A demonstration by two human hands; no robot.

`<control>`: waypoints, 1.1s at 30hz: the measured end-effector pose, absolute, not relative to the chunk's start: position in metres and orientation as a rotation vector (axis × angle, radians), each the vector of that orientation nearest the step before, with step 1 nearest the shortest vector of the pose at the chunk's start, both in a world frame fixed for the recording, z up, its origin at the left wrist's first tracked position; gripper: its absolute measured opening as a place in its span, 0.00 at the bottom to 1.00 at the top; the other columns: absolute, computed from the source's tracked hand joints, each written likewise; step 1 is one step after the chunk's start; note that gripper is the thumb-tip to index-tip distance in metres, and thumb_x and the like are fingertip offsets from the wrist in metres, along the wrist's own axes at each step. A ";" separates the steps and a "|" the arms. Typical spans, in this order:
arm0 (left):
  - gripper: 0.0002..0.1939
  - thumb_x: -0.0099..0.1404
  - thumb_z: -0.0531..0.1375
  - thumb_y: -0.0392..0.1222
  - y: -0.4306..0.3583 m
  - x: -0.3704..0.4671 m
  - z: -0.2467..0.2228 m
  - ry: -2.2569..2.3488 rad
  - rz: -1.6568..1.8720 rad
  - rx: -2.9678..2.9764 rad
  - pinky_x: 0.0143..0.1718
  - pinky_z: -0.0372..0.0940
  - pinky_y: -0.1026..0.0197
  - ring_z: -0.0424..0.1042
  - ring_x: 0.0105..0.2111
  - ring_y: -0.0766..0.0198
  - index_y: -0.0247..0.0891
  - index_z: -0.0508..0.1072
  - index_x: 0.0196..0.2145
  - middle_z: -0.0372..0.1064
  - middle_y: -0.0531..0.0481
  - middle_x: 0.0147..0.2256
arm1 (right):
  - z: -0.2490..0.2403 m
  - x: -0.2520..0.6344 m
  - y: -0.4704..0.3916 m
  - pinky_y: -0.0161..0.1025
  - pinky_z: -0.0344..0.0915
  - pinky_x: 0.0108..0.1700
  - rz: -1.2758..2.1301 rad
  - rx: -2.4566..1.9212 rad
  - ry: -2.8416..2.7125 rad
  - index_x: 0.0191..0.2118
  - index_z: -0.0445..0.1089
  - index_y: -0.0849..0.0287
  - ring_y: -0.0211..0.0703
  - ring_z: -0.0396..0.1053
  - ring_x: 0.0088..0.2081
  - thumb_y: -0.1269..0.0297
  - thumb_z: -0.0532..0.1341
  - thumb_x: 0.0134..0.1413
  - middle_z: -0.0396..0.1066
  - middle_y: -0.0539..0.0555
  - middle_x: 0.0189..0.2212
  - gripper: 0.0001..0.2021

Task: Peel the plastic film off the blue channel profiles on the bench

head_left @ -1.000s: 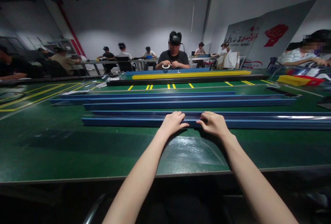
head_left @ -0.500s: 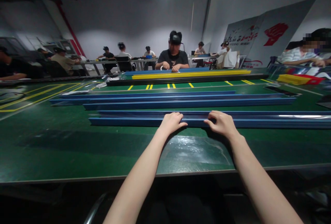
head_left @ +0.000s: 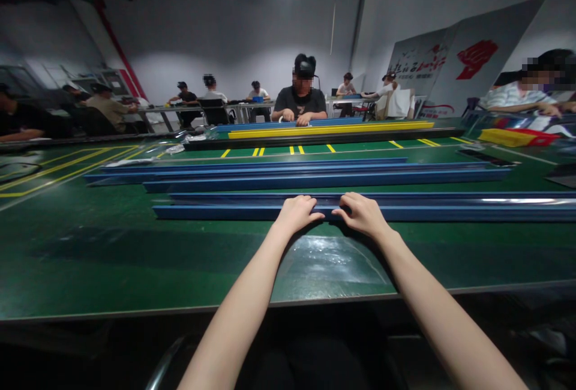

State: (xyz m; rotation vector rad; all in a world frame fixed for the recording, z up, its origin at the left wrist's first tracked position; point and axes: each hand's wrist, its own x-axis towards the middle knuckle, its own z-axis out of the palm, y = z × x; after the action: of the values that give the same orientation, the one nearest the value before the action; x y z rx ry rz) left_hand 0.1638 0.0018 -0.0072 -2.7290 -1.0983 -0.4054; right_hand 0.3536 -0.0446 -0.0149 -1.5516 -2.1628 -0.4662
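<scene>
A long blue channel strip lies across the green table in front of me, its right end beyond the picture. My left hand grips its near wall, thumb on the front side and fingers curled over the top. Close to its right, my right hand grips the same wall, thumb pointing inward. Something shiny and clear shows along the channel's inside at the right. What lies under my fingers is hidden. Nearer to me, a clear plastic sheet rests flat on the table.
Behind are more blue channels, then a yellow strip and a black strip. A phone-like dark slab and yellow and red bins are at the right. Across the table sits a co-worker. The table's front edge is near me.
My right hand has slid left along the channel, closer to my left hand. My left hand keeps its place, and the channel looks unmoved.
</scene>
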 end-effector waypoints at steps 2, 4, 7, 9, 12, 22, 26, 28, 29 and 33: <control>0.17 0.59 0.53 0.55 0.001 0.163 -0.005 -1.103 -0.406 -2.731 0.37 0.62 0.62 0.68 0.40 0.61 0.38 0.68 0.35 0.69 0.49 0.38 | -0.014 0.354 -0.044 0.33 0.51 0.29 -0.471 -1.560 -2.164 0.27 0.64 0.58 0.39 0.63 0.31 0.53 0.51 0.53 0.67 0.52 0.27 0.14; 0.17 0.59 0.53 0.55 0.000 0.163 -0.003 -1.112 -0.397 -2.736 0.36 0.62 0.62 0.68 0.40 0.60 0.38 0.67 0.35 0.69 0.49 0.38 | -0.013 0.355 -0.044 0.34 0.50 0.28 -0.460 -1.564 -2.163 0.27 0.64 0.58 0.39 0.63 0.30 0.54 0.51 0.53 0.67 0.52 0.27 0.14; 0.17 0.59 0.53 0.56 -0.002 0.162 0.000 -1.127 -0.380 -2.744 0.36 0.61 0.62 0.67 0.40 0.60 0.38 0.67 0.36 0.69 0.49 0.39 | -0.012 0.360 -0.046 0.34 0.49 0.27 -0.441 -1.588 -2.141 0.26 0.64 0.58 0.39 0.63 0.29 0.54 0.51 0.52 0.67 0.53 0.27 0.14; 0.17 0.58 0.54 0.55 -0.003 0.162 0.000 -1.118 -0.381 -2.745 0.37 0.61 0.62 0.67 0.41 0.60 0.38 0.66 0.37 0.68 0.49 0.39 | -0.011 0.366 -0.047 0.34 0.49 0.27 -0.436 -1.622 -2.113 0.25 0.64 0.58 0.39 0.63 0.29 0.54 0.52 0.51 0.67 0.52 0.26 0.13; 0.18 0.57 0.56 0.55 -0.002 0.163 -0.001 -1.088 -0.401 -2.744 0.39 0.61 0.61 0.65 0.42 0.59 0.38 0.66 0.37 0.67 0.48 0.40 | -0.012 0.377 -0.050 0.33 0.50 0.27 -0.439 -1.675 -2.061 0.24 0.64 0.57 0.39 0.63 0.29 0.54 0.53 0.49 0.67 0.52 0.26 0.13; 0.16 0.57 0.56 0.53 -0.001 0.164 -0.004 -1.069 -0.394 -2.714 0.37 0.61 0.61 0.65 0.41 0.59 0.38 0.69 0.35 0.67 0.48 0.38 | -0.015 0.385 -0.052 0.34 0.53 0.30 -0.493 -1.676 -2.104 0.27 0.65 0.58 0.41 0.64 0.33 0.54 0.51 0.51 0.68 0.53 0.29 0.13; 0.16 0.58 0.55 0.54 0.000 0.163 -0.006 -1.041 -0.393 -2.703 0.37 0.61 0.61 0.65 0.40 0.60 0.38 0.70 0.33 0.67 0.48 0.37 | -0.015 0.374 -0.053 0.34 0.54 0.32 -0.479 -1.644 -2.162 0.30 0.66 0.58 0.41 0.65 0.34 0.55 0.49 0.53 0.69 0.54 0.31 0.14; 0.16 0.58 0.55 0.53 0.000 0.163 -0.006 -1.034 -0.394 -2.704 0.37 0.61 0.62 0.65 0.40 0.60 0.38 0.71 0.33 0.67 0.48 0.37 | -0.014 0.365 -0.052 0.34 0.54 0.33 -0.452 -1.631 -2.199 0.32 0.67 0.58 0.41 0.66 0.34 0.55 0.49 0.54 0.70 0.54 0.32 0.14; 0.16 0.59 0.55 0.53 0.000 0.163 -0.006 -1.032 -0.394 -2.706 0.37 0.60 0.62 0.65 0.40 0.60 0.38 0.71 0.33 0.67 0.48 0.37 | -0.015 0.362 -0.051 0.34 0.54 0.33 -0.445 -1.632 -2.222 0.33 0.67 0.58 0.41 0.66 0.34 0.55 0.48 0.54 0.70 0.54 0.32 0.15; 0.16 0.59 0.54 0.53 0.001 0.163 -0.006 -1.026 -0.405 -2.718 0.36 0.60 0.62 0.66 0.39 0.60 0.38 0.70 0.33 0.68 0.48 0.37 | -0.016 0.354 -0.048 0.34 0.54 0.33 -0.445 -1.652 -2.262 0.35 0.67 0.57 0.41 0.66 0.36 0.54 0.48 0.54 0.71 0.55 0.33 0.15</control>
State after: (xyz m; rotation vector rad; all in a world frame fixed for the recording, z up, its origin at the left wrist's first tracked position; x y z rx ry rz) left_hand 0.1632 0.0007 -0.0055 -2.7177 -1.0263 -0.4051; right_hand 0.3541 -0.0485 -0.0160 -1.6520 -2.2618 -0.4447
